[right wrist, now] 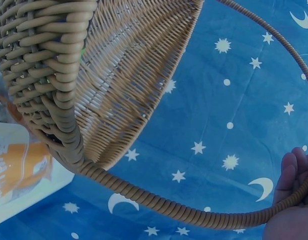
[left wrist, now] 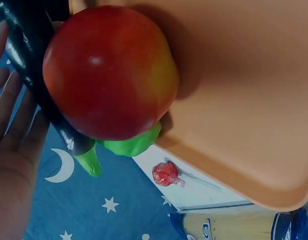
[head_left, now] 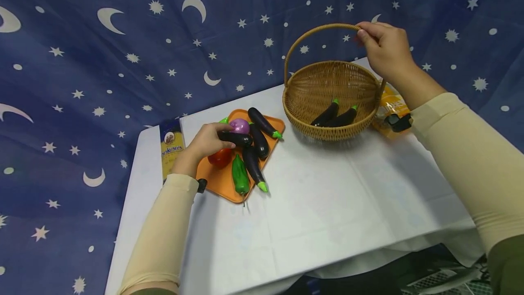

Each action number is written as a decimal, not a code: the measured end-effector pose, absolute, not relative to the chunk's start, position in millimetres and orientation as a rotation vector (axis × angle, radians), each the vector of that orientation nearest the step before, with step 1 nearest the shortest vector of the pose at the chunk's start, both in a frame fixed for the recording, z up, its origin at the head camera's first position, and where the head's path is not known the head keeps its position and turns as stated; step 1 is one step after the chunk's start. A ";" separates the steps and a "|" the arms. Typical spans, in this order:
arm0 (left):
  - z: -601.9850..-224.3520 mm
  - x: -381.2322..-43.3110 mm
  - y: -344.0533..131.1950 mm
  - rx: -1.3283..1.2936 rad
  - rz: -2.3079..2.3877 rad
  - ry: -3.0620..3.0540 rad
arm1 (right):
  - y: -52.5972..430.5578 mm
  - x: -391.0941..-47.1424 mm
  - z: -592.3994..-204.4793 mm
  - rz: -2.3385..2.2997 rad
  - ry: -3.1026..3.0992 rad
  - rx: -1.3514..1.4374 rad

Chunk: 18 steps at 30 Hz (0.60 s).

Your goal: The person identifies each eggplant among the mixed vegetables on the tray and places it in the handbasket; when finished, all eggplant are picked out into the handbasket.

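Note:
My left hand [head_left: 204, 142] holds a dark eggplant [head_left: 236, 139] over the orange tray [head_left: 214, 181], thumb and fingers on either side of it. Its green stem end shows in the left wrist view, beside a round red fruit with a yellow patch [left wrist: 108, 75]. Also on the tray are a purple onion [head_left: 239, 125], a green pepper [head_left: 239, 176] and three more eggplants [head_left: 252, 164]. With my right hand [head_left: 386, 49] I grip the arched handle [head_left: 319, 28] of a wicker basket [head_left: 319, 133], which is tilted toward me. Two eggplants [head_left: 343, 118] lie inside it.
A pasta packet [head_left: 172, 151] lies left of the tray. Near it is a red wrapped candy [left wrist: 166, 174]. An orange and clear packet [head_left: 390, 108] sits right of the basket. The white-covered table [head_left: 319, 204] meets a starry blue cloth [head_left: 135, 58] behind.

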<state>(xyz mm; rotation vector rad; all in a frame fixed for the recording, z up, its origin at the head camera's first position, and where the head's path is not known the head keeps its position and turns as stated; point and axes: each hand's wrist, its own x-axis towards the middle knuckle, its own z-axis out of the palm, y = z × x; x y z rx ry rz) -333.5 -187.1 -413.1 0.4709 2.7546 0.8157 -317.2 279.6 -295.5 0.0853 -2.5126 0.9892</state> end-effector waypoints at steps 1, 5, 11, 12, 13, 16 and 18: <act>-413.9 -334.3 -186.9 0.482 0.805 2.752 | 279.1 -317.1 -295.4 0.992 -2.510 0.087; -416.1 -335.7 -185.1 0.501 0.746 2.739 | 278.0 -317.4 -295.1 0.989 -2.508 0.089; -421.2 -338.3 -184.8 0.513 0.675 2.737 | 278.4 -318.5 -294.7 0.976 -2.500 0.090; -421.8 -338.3 -184.6 0.511 0.670 2.739 | 278.6 -318.5 -294.6 0.977 -2.500 0.088; -422.6 -338.3 -184.3 0.507 0.670 2.739 | 278.5 -318.5 -294.7 0.976 -2.499 0.087; -424.7 -337.7 -183.3 0.512 0.668 2.741 | 278.5 -318.9 -295.3 0.980 -2.502 0.083; -425.6 -337.3 -183.3 0.515 0.666 2.742 | 278.6 -319.4 -296.0 0.983 -2.501 0.085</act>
